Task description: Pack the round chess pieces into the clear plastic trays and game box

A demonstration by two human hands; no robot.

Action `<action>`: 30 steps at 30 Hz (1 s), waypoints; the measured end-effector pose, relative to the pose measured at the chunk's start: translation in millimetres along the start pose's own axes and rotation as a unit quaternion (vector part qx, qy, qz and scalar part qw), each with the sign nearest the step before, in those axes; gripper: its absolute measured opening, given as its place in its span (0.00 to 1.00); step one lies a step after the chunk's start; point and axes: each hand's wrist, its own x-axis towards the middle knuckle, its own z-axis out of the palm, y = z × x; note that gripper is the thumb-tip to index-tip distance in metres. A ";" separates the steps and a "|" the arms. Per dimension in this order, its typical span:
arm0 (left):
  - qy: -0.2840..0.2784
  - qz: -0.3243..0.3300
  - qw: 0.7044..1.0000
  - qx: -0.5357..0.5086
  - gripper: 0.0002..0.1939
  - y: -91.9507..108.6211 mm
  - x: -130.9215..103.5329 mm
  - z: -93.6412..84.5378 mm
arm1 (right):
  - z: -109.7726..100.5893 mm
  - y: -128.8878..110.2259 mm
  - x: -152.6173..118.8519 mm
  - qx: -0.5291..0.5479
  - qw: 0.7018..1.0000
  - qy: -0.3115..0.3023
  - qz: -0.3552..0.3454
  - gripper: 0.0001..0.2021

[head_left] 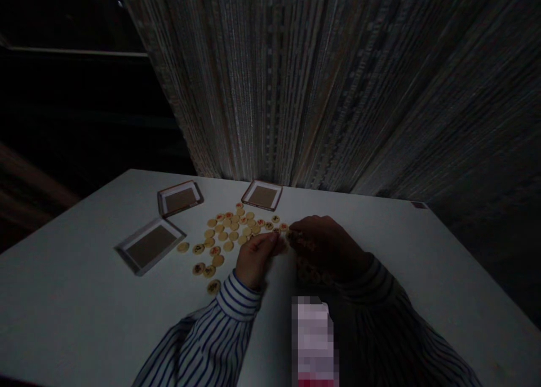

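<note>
Round wooden Chinese chess pieces point(234, 236) lie scattered on the white table, some showing red or black characters, others blank side up. My left hand point(255, 257) is closed at the edge of this spread, thumb and fingers pinching a Chinese chess piece point(276, 231). Close beside it, fingertips almost meeting, my right hand point(327, 243) is curled palm down in deep shadow. A dark-marked piece point(289, 235) shows at its fingertips. More pieces point(310, 273) lie beneath the right hand, mostly lost in the dark.
Shallow open box halves stand around the pieces: one box part point(262, 195) at the back, another point(181, 199) at back left, a third point(151, 246) at left. A string curtain point(270, 83) hangs behind the table point(76, 297). A pixelated patch point(315, 339) covers the near edge.
</note>
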 end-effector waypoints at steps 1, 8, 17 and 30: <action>0.003 0.001 1.000 0.006 0.16 -0.1 0.2 0.1 | -2.2 1.8 -1.2 0.000 1.000 -0.006 0.010 0.09; -0.011 0.026 0.998 0.061 0.14 1.7 -0.6 0.3 | -15.7 24.4 -15.7 0.017 0.999 -0.019 0.040 0.12; 0.015 0.072 0.970 0.230 0.12 -1.2 -1.1 0.1 | -17.6 33.4 -21.5 -0.029 0.996 -0.040 0.073 0.10; -0.014 0.173 0.917 0.359 0.10 -10.6 -0.3 -2.8 | -10.9 40.7 -24.1 -0.013 0.993 -0.089 0.081 0.13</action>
